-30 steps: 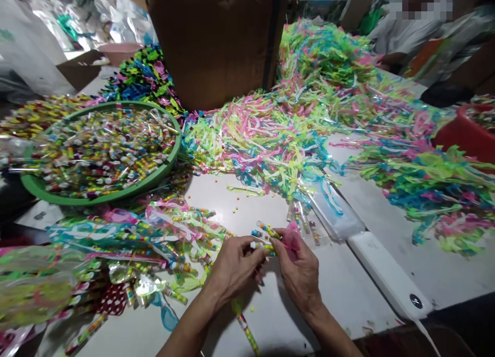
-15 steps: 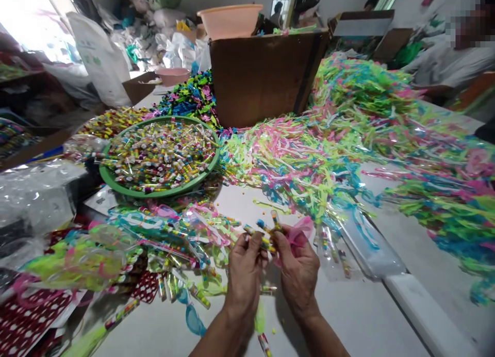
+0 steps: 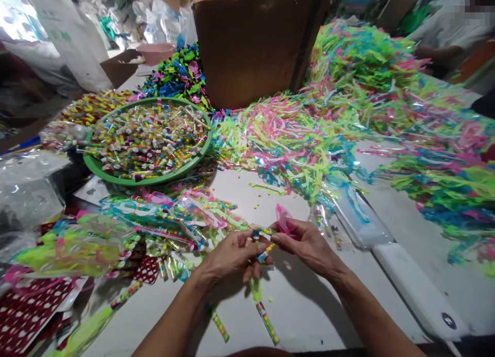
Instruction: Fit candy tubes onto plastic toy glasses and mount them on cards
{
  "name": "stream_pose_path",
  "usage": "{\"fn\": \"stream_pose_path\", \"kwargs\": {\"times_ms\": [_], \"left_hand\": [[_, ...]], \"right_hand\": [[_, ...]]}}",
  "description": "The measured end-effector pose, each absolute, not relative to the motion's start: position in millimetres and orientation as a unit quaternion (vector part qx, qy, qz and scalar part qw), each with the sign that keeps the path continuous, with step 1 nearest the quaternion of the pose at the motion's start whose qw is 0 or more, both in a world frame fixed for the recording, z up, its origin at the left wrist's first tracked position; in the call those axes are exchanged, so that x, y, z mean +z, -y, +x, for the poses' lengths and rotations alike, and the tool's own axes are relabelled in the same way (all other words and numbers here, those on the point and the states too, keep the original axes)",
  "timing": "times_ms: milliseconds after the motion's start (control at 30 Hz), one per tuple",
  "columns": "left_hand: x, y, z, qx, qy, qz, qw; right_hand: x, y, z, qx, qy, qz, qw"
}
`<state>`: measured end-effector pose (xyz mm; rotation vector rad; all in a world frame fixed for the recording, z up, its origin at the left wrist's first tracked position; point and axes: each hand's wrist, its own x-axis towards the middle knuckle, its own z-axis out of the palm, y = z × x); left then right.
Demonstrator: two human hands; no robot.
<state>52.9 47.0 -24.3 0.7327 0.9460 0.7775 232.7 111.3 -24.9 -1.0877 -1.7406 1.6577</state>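
The candy tubes [image 3: 266, 253] were up between the two hands, over the front part of the white table [image 3: 301, 315]. The left hand [image 3: 232, 254] pinched them between thumb and fingers; the right hand [image 3: 307, 243] was curled closed on a pink plastic piece [image 3: 284, 220], its fingertips at one tube's end. With slim, smooth-looking tubes lying at different angles in one pinch, one could have slid free if the left fingers eased, and too hard a squeeze might have popped an end and spilled beads. Two loose tubes [image 3: 266, 323] lay near the front edge, where a forearm could have brushed them off.

A green basket [image 3: 147, 180] sat toward the left edge, a cardboard box [image 3: 251, 52] toward the far edge. Bright plastic strips [image 3: 348, 63] were heaped toward the far right corner, with a person's pale sleeve [image 3: 450, 29] beyond.
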Motion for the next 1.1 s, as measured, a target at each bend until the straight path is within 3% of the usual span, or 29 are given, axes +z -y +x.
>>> {"fn": "stream_pose_path", "kwargs": {"times_ms": [267, 400, 567, 767, 1000, 1100], "left_hand": [[-37, -51, 64, 0.398, -0.406, 0.293, 0.768], [-39, -52, 58, 0.417, -0.443, 0.291, 0.739], [-36, -55, 59, 0.367, -0.433, 0.322, 0.758], [-33, -53, 59, 0.342, -0.442, 0.35, 0.752], [-32, -49, 62, 0.321, -0.444, 0.352, 0.759], [-32, -46, 65, 0.314, -0.434, 0.347, 0.77]], "right_hand": [[-24, -115, 241, 0.429, 0.735, -0.356, 0.387], [-19, -116, 263, 0.382, 0.805, -0.33, 0.313], [-11, -109, 260, 0.402, 0.839, -0.289, 0.224], [-17, -112, 250, 0.414, 0.82, -0.329, 0.221], [-34, -115, 241, 0.586, 0.702, -0.348, 0.208], [-28, -117, 237, 0.565, 0.712, -0.352, 0.225]]}}
